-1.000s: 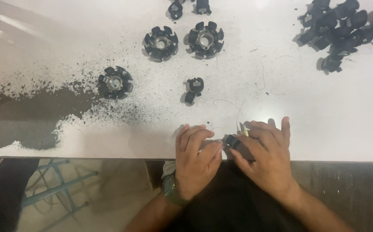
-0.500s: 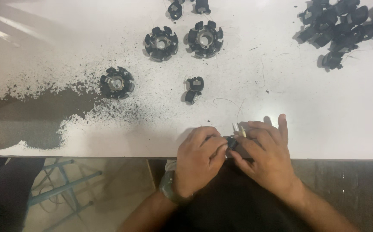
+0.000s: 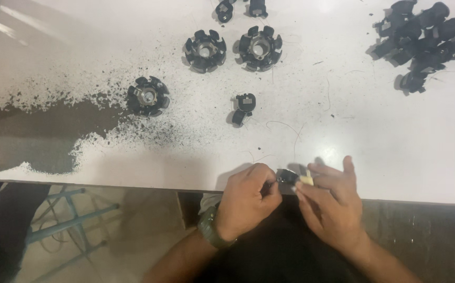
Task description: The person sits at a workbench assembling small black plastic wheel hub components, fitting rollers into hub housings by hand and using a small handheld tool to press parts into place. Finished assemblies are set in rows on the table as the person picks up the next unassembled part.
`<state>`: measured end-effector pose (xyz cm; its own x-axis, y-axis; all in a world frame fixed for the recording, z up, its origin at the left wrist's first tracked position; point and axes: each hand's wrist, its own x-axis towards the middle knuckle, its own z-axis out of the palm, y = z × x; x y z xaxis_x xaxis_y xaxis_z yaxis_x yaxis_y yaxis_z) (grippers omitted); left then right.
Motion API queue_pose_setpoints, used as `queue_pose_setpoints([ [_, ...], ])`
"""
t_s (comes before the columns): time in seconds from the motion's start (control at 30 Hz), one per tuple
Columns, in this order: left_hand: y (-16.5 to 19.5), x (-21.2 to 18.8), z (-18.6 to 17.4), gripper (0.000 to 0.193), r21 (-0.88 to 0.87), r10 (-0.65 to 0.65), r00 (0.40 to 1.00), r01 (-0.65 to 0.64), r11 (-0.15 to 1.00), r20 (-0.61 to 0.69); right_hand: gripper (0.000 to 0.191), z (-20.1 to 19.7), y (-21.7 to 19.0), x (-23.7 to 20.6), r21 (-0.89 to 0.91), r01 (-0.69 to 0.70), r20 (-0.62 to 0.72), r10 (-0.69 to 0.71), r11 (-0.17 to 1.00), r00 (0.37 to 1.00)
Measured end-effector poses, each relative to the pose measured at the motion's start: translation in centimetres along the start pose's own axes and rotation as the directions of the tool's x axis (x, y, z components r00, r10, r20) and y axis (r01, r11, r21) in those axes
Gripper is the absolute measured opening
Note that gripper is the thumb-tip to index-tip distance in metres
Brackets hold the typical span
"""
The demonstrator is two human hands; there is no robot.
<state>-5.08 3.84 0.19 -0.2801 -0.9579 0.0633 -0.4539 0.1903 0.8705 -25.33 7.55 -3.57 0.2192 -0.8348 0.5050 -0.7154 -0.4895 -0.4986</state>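
— Where's the part? 
— At the white table's [image 3: 395, 173] near edge: your left hand [image 3: 248, 202] and right hand [image 3: 332, 204], fingers curled shut, pinch one small black plastic piece [image 3: 288, 176].
— Handling? 
— Likely light, stiff; keep hold of its edges.

Both forearms are bare, with no sleeves reaching into view and no gloves on either hand. The left hand [image 3: 248, 202] has a dark wristwatch [image 3: 212, 230] with a thick band strapped round the wrist just behind it. The right hand [image 3: 329, 207] wears nothing, with no ring or band to be seen on its fingers or wrist.
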Motion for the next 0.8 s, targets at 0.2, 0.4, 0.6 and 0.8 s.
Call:
queue_pose_setpoints([
  [0.2,-0.2,-0.3,1.1,0.015,-0.073,0.011,0.999,-0.013,0.997,-0.030,0.036,1.5,-0.7,-1.4,0.154,-0.040,-0.030,0.046,0.987,0.999],
  [0.4,-1.3,-1.0,1.5,0.016,-0.093,0.033,0.999,-0.037,0.995,-0.042,0.033,1.4,-0.8,-1.3,0.108,-0.037,-0.025,0.040,0.993,0.999],
  [0.6,-2.5,-0.5,1.5,0.013,-0.042,0.154,0.988,-0.154,0.987,-0.005,0.028,0.9,-0.8,0.0,0.007,-0.048,0.034,0.048,0.999,0.998],
  [0.8,-3.5,3.1,-5.7,0.042,0.536,0.292,0.932,-0.137,0.833,-0.215,0.018,-3.4,4.4,2.5,-0.002,-0.210,-0.283,0.201,0.978,0.938],
])
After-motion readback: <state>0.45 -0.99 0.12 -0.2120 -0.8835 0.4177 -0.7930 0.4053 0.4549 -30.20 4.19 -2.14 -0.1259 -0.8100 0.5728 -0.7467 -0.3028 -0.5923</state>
